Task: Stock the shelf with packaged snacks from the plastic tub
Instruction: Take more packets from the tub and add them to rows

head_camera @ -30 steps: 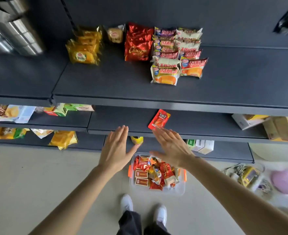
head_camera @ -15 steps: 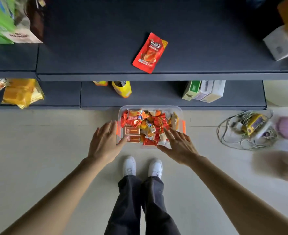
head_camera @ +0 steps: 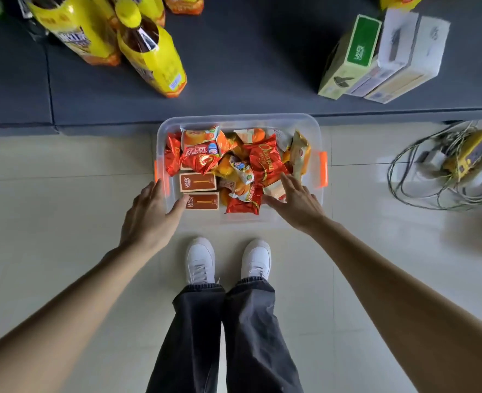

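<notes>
Both hands were open and held nothing. The left hand (head_camera: pixel 152 219) lay flat, fingers straight and slightly spread, at the near left corner of the clear plastic tub with orange latches (head_camera: pixel 235 118). Its fingertips reached the left orange latch and its thumb pointed at the lower of two flat brown cardboard boxes (head_camera: pixel 203 201); whether skin met plastic could not be told. The upper brown box (head_camera: pixel 197 182) sat just beyond that thumb.

The right hand (head_camera: pixel 296 202) was splayed, palm down, over the near right part of the tub. Its forefinger stretched onto the edge of a shiny red foil snack packet (head_camera: pixel 266 160) (contact looked likely but was not certain), and its thumb pointed left toward a small red wrapper (head_camera: pixel 244 206) at the near wall. Between the two hands lay the heap of orange, yellow and red packaged snacks, with an orange-and-white cake packet (head_camera: pixel 200 140) farther off, toward the tub's far left.

Beyond the tub, past both hands, ran the dark grey bottom shelf (head_camera: pixel 248 80), carrying yellow-labelled drink bottles (head_camera: pixel 152 58) beyond the left hand and a green-and-white carton (head_camera: pixel 350 58) beyond the right.
</notes>
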